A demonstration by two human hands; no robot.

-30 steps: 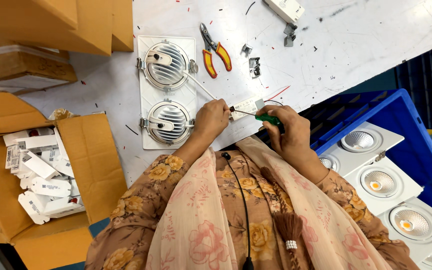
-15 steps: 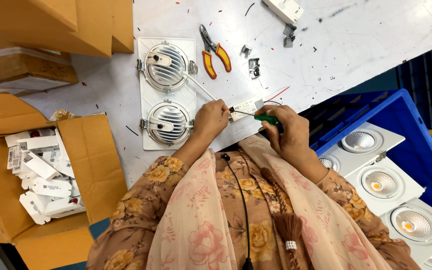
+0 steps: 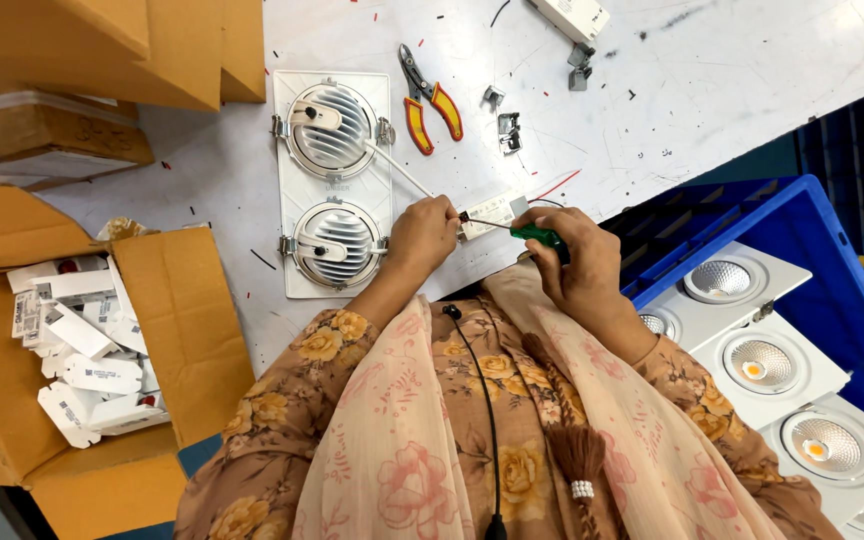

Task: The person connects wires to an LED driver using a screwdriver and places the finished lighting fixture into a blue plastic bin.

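Note:
My right hand [image 3: 577, 265] grips a green-handled screwdriver [image 3: 535, 235], its thin shaft pointing left into a small white driver box [image 3: 490, 213] on the white table [image 3: 652, 90]. My left hand [image 3: 422, 235] pinches the end of the white cable [image 3: 397, 168] at that box. The cable runs up-left to a white twin downlight fitting [image 3: 332, 180] lying face down, with two round ribbed heat sinks showing.
Orange-handled pliers [image 3: 427, 95] and small metal clips [image 3: 507, 128] lie beyond the fitting. An open cardboard box [image 3: 42, 340] of small white packets stands at left. A blue crate [image 3: 782, 300] holding several white downlight fittings stands at right. More cardboard boxes [image 3: 102, 50] sit at the upper left.

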